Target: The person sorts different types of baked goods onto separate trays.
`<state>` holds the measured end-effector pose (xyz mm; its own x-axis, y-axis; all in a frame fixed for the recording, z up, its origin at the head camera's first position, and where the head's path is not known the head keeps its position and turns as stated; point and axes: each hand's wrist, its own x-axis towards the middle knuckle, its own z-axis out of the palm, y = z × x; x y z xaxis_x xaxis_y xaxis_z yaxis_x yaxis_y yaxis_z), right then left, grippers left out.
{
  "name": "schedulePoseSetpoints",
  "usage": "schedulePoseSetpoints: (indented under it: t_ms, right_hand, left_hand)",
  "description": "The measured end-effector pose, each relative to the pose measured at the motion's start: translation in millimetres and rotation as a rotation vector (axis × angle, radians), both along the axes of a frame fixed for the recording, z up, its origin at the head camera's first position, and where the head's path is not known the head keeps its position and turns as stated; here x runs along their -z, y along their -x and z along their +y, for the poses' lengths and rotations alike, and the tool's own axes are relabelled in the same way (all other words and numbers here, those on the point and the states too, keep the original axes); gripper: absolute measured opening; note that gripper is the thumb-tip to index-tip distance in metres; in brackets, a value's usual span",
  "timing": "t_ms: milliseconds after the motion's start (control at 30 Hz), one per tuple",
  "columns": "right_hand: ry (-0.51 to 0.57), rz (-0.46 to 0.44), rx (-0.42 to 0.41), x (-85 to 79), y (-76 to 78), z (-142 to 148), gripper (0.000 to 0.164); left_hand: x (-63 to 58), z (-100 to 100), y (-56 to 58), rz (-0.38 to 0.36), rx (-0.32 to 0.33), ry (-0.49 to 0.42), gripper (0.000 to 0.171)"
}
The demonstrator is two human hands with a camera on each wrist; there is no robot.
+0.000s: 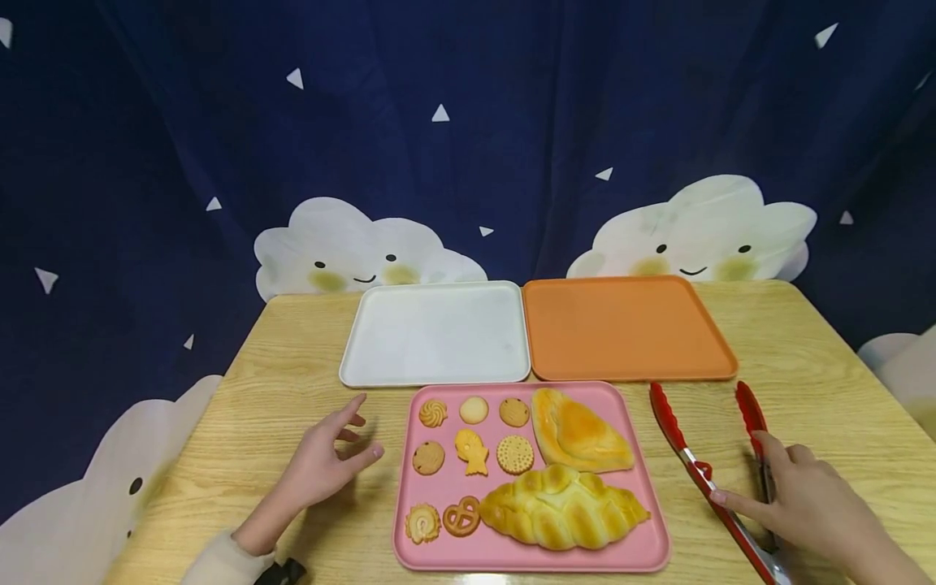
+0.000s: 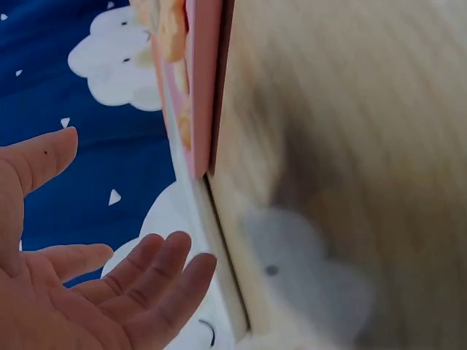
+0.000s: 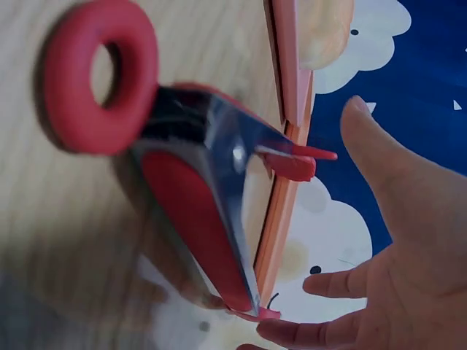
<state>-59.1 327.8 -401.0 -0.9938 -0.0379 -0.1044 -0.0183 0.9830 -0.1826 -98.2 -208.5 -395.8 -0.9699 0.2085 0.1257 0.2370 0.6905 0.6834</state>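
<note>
My left hand [image 1: 322, 463] hovers over the table left of the pink tray [image 1: 531, 560], fingers spread and relaxed, holding nothing. In the left wrist view its palm and slightly bent fingers [image 2: 164, 292] show beside the tray's edge. Red and silver tongs [image 1: 734, 524] lie spread apart on the table to the right of that tray. Above them is my right hand [image 1: 819, 504], thumb over one arm and index finger near the other. The right wrist view shows the palm and thumb apart from the tongs' red grip [image 3: 197, 226], with a red ring [image 3: 139, 80] at their end.
Several cookies [image 1: 515, 454], a pretzel [image 1: 462, 517], a triangular pastry [image 1: 578, 435] and a braided bread [image 1: 563, 508] lie on the pink tray. Behind it a white tray [image 1: 439, 333] and an orange tray [image 1: 629, 325] stand side by side. A dark blue curtain [image 1: 512, 162] hangs behind the table.
</note>
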Motion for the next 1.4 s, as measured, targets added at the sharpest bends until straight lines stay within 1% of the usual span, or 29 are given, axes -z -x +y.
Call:
schedulePoseSetpoints:
  t_ms: [100,200,300,467,567,700,867,1000,1133,1233,1333,1400]
  right_hand:
    - [-0.008,-0.030,-0.002,5.3,-2.7,-1,0.105]
    - [-0.018,-0.042,-0.004,8.7,-4.4,-2,0.109]
    - [-0.024,-0.088,0.008,10.1,-4.5,-4,0.113]
    - [-0.042,-0.195,0.022,10.7,-5.1,-7,0.118]
    - [-0.054,-0.221,0.025,10.8,-5.9,-9,0.117]
    - [-0.055,-0.211,0.019,11.4,-6.8,-11,0.115]
    - [-0.034,-0.205,0.019,11.9,-7.0,-11,0.114]
    - [-0.011,-0.185,0.003,12.4,-8.7,-8,0.111]
    - [0.010,-0.172,-0.020,15.0,-11.5,0,0.108]
    - [0.014,-0.188,-0.030,17.9,-11.9,7,0.114]
    - [0.000,-0.225,-0.009,20.4,-8.4,13,0.127]
    - [-0.010,-0.247,0.014,22.2,-5.5,15,0.132]
  left_hand:
    - [4.0,3,-0.5,-0.090,0.005,-0.060,0.072]
    - [7.5,6,-1.3,-0.166,0.014,-0.110,0.073]
    - [10.0,7,-1.2,-0.225,0.035,-0.162,0.074]
    - [12.0,9,-1.5,-0.287,0.086,-0.219,0.076]
    - [13.0,11,-1.3,-0.300,0.115,-0.211,0.076]
    - [14.5,13,-0.6,-0.308,0.144,-0.184,0.075]
    - [15.5,15,1.1,-0.288,0.185,-0.131,0.073]
    - [15.9,16,2.0,-0.275,0.205,-0.110,0.071]
    - [16.6,16,2.6,-0.277,0.206,-0.100,0.071]
    - [17.0,17,2.5,-0.272,0.212,-0.100,0.071]
    - [17.5,19,2.4,-0.267,0.229,-0.123,0.069]
    - [18.5,20,2.8,-0.268,0.237,-0.127,0.066]
